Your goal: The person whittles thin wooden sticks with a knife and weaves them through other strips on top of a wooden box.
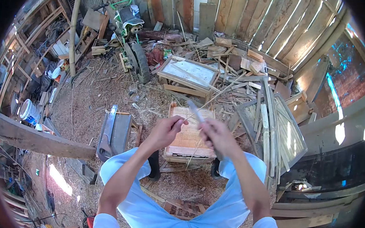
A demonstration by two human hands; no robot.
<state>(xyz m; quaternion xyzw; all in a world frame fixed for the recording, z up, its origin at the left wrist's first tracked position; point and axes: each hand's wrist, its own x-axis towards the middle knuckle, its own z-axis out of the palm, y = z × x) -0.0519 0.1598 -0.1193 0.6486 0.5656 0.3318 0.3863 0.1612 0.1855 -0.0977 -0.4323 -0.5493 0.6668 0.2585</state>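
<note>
Left fingers pinch a strip slanting rightward, right fingers a knife angled leftward.

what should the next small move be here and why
Probably draw the knife along the stick, away from the left hand: that hand pinches the stick's near end, and the right hand holds the knife with its blade appearing to cross the stick close by, though contact isn't clear.

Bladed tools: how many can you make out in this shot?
2: a knife in the right hand, and a handsaw lying on the grey-topped box to the left. Others may be hidden among the scrap wood.
</note>
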